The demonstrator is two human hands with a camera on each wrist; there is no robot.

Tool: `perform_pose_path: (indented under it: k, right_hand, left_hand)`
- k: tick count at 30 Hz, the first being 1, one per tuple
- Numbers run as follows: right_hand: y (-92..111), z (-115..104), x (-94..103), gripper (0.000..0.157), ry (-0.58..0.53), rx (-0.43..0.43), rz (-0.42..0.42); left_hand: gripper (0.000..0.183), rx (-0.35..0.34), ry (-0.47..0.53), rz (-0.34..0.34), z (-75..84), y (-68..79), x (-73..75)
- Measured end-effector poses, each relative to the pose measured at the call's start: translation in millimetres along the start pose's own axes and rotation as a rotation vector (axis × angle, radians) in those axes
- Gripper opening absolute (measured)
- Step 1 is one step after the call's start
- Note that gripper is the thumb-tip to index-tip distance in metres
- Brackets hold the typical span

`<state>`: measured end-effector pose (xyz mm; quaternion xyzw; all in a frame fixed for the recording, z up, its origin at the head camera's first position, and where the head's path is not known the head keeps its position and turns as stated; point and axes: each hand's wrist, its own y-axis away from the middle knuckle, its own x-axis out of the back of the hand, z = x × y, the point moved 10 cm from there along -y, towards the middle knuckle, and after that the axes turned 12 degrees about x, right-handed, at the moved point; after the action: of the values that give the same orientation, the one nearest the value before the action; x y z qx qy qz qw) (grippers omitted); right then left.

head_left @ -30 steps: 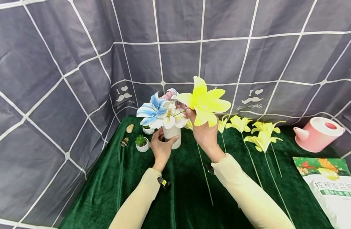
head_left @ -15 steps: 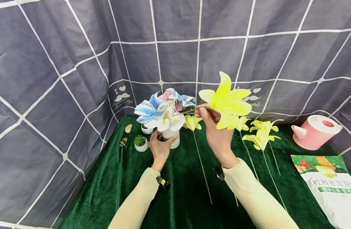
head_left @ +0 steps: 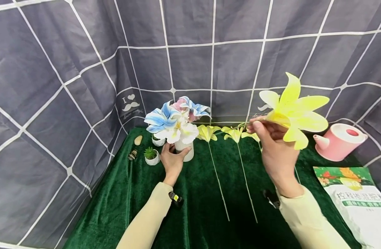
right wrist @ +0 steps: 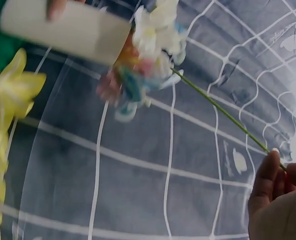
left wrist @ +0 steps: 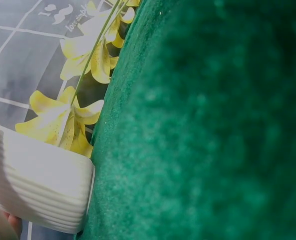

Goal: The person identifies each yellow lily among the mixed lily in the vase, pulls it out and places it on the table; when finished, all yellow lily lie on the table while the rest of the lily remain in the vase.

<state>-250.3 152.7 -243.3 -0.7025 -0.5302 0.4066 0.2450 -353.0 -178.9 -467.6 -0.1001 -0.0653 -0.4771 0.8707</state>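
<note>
In the head view my left hand (head_left: 172, 163) grips a white ribbed vase (head_left: 189, 154), thumb in front. The vase stands upright on green cloth and holds blue-and-white flowers (head_left: 161, 119), white flowers (head_left: 187, 132) and a pink bloom partly hidden behind them. Off to the right, my right hand (head_left: 279, 160) pinches an artificial yellow lily (head_left: 306, 112) just below its bloom, raised above the cloth. Its green stem (right wrist: 217, 106) runs from my fingers toward the bouquet in the right wrist view, its far end overlapping the flowers. The left wrist view shows the vase's base (left wrist: 63, 195) on the cloth.
Several yellow lilies (head_left: 209, 133) lie on the green cloth (head_left: 202, 207) with long stems toward me. Left of the vase are potted succulents (head_left: 151, 156) and two stones (head_left: 138, 140). A pink watering can (head_left: 337, 145) and a white-and-green bag (head_left: 358, 207) stand at right.
My right hand has moved right, away from the vase, carrying the yellow lily with it. More of the bouquet and the lying lilies shows now. My left hand stays on the vase.
</note>
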Motion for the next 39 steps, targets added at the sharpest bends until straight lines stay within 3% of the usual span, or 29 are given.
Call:
perform_pose_path:
  k: [5, 8, 13, 19, 22, 27, 39]
  right_hand:
    - [1.4, -2.3, 30.5, 0.015, 0.067, -0.082, -0.017]
    - [5.6, -0.5, 49.2, 0.014, 0.263, -0.150, -0.042]
    - [18.7, 13.4, 73.9, 0.009, 0.650, -0.233, -0.195]
    - [42.5, 47.2, 97.9, 0.012, 0.829, -0.318, -0.350]
    - [53.9, 64.0, 105.2, 0.013, 0.896, -0.353, -0.443]
    - [77.8, 91.4, 115.5, 0.018, 0.945, -0.487, -0.580]
    - [123.4, 139.2, 130.4, 0.018, 0.894, -0.727, -0.717]
  left_hand:
    - [0.059, 0.008, -0.002, -0.001, -0.2, -2.1, 2.2]
    - [0.059, -0.001, -0.002, -0.004, 2.1, -4.1, 3.3]
    - [0.059, 0.005, 0.006, -0.017, 3.2, -5.7, 3.2]
    - [0.059, 0.017, 0.006, -0.018, 1.0, -4.9, 2.3]
    - [0.059, 0.019, 0.009, -0.018, -0.1, -4.5, 1.8]
    - [0.058, 0.018, 0.007, -0.022, -1.0, -4.4, 0.6]
    - [0.060, 0.023, 0.008, -0.028, -2.6, -1.1, -1.2]
